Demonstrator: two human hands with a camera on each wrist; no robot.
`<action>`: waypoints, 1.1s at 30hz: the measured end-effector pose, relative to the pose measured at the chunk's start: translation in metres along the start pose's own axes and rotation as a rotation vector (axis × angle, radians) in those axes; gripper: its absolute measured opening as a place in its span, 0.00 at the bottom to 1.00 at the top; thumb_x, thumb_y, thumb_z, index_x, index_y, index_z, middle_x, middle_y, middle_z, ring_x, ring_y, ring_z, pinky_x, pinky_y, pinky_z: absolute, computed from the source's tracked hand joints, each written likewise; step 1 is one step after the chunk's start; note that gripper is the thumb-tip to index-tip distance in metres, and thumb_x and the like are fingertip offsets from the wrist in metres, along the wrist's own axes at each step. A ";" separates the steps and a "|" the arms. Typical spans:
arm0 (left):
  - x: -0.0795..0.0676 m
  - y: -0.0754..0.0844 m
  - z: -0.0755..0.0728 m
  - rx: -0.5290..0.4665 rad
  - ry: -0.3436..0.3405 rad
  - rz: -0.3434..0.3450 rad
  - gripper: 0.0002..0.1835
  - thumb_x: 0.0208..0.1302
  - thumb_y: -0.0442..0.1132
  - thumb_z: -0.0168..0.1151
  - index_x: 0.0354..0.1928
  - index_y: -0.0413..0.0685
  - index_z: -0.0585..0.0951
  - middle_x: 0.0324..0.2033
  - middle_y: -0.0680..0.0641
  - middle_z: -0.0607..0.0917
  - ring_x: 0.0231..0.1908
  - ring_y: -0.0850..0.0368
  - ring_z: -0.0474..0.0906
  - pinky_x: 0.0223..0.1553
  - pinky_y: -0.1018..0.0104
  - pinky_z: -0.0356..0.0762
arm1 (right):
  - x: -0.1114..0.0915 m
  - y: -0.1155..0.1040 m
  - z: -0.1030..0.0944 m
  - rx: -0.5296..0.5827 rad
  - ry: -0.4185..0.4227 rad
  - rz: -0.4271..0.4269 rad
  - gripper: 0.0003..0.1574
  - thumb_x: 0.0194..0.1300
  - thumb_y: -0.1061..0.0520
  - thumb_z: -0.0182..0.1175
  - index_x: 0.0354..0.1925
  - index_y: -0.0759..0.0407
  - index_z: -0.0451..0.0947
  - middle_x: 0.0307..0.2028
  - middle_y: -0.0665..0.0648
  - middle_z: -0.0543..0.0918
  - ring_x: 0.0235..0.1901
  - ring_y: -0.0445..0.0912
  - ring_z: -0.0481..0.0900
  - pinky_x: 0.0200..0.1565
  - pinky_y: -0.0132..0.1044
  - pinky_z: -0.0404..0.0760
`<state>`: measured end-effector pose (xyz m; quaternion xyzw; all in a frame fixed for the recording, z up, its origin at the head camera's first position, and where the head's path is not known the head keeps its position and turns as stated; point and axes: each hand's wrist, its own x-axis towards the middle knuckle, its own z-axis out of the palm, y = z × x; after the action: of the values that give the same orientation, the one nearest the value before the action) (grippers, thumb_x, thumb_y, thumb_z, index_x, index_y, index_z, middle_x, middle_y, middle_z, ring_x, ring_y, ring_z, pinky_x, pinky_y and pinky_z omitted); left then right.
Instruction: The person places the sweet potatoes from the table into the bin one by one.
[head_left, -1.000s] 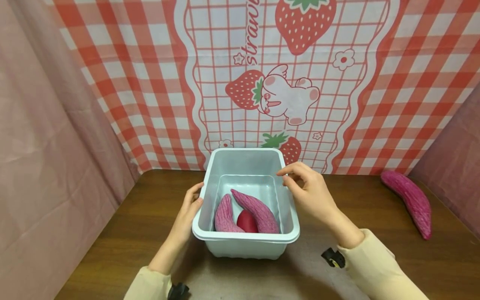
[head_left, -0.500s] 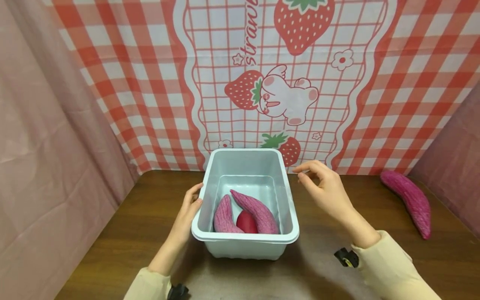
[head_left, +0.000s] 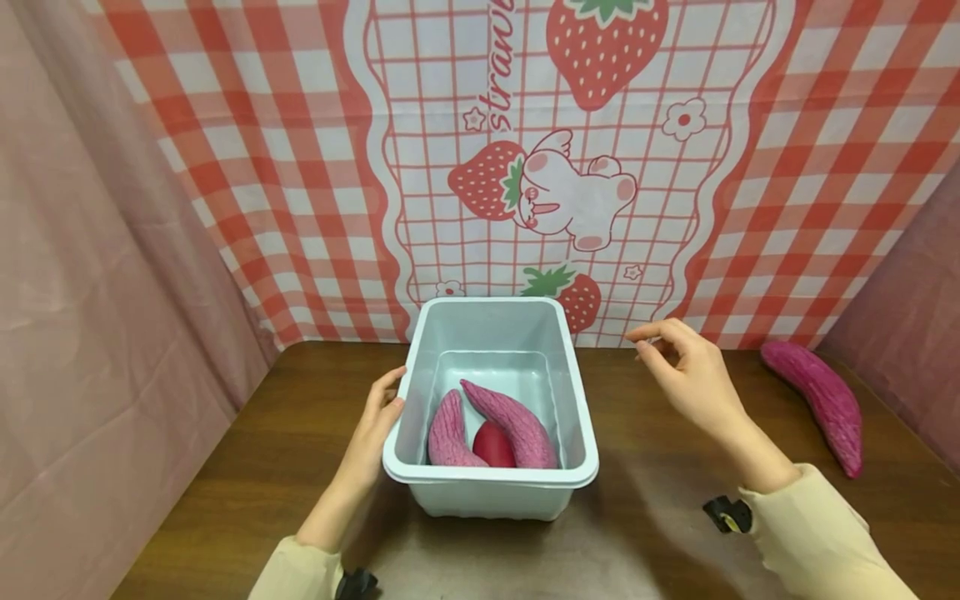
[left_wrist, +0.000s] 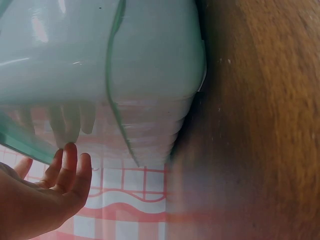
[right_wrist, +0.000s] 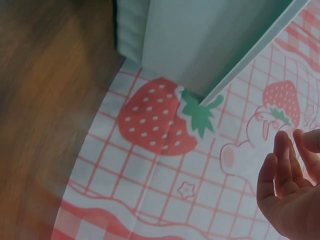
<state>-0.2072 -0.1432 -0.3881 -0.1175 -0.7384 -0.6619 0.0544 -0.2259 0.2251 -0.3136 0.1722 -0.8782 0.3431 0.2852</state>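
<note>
A pale blue-green plastic bin [head_left: 491, 493] stands at the middle of the table. Inside lie two curved, wrinkled purple-pink vegetables, one on the left [head_left: 450, 433] and one on the right [head_left: 521, 425]. Between them is a smooth dark red rounded thing [head_left: 493, 444], partly hidden. My left hand [head_left: 373, 429] rests against the bin's left side, its fingertips [left_wrist: 70, 150] at the outer wall below the rim. To the right of the bin, my right hand [head_left: 693, 375] hangs in the air, fingers loosely bent, holding nothing.
Another long purple-pink vegetable [head_left: 817, 404] lies on the wooden table [head_left: 300, 442] near its far right corner. Behind the bin hangs a checked strawberry-print cloth [head_left: 300, 167]. A plain pink cloth [head_left: 112, 292] closes off the left side.
My right hand has moved right, from over the bin's right rim to a spot clear of it. My left hand and the things in the bin stay where they were.
</note>
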 end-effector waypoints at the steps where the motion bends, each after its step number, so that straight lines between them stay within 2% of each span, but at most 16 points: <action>1: 0.000 0.000 0.000 0.000 -0.001 -0.001 0.22 0.69 0.40 0.39 0.65 0.52 0.59 0.46 0.37 0.67 0.42 0.51 0.68 0.39 0.61 0.72 | 0.000 0.002 -0.001 -0.002 0.000 0.010 0.09 0.63 0.59 0.54 0.41 0.55 0.79 0.30 0.50 0.79 0.25 0.32 0.72 0.25 0.26 0.65; 15: 0.001 -0.002 0.000 -0.002 -0.003 0.014 0.22 0.69 0.40 0.39 0.65 0.52 0.59 0.45 0.37 0.67 0.42 0.52 0.68 0.39 0.62 0.72 | -0.009 0.028 -0.017 -0.070 0.018 0.105 0.10 0.65 0.55 0.53 0.40 0.54 0.79 0.31 0.54 0.82 0.27 0.26 0.72 0.28 0.20 0.67; 24: 0.001 -0.001 0.000 -0.011 -0.003 0.011 0.22 0.69 0.41 0.39 0.65 0.52 0.59 0.46 0.36 0.67 0.42 0.51 0.68 0.39 0.60 0.72 | -0.012 0.045 -0.023 -0.131 -0.002 0.154 0.12 0.66 0.52 0.50 0.41 0.53 0.80 0.31 0.56 0.83 0.24 0.29 0.71 0.22 0.27 0.66; 33: 0.000 -0.001 0.000 -0.009 -0.001 0.008 0.22 0.69 0.41 0.39 0.65 0.52 0.59 0.46 0.37 0.67 0.42 0.51 0.69 0.39 0.60 0.72 | -0.016 0.061 -0.028 -0.152 -0.012 0.174 0.11 0.65 0.54 0.51 0.39 0.54 0.79 0.28 0.57 0.83 0.24 0.24 0.70 0.24 0.25 0.67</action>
<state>-0.2072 -0.1433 -0.3890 -0.1211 -0.7350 -0.6647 0.0563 -0.2334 0.2895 -0.3377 0.0752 -0.9151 0.2978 0.2613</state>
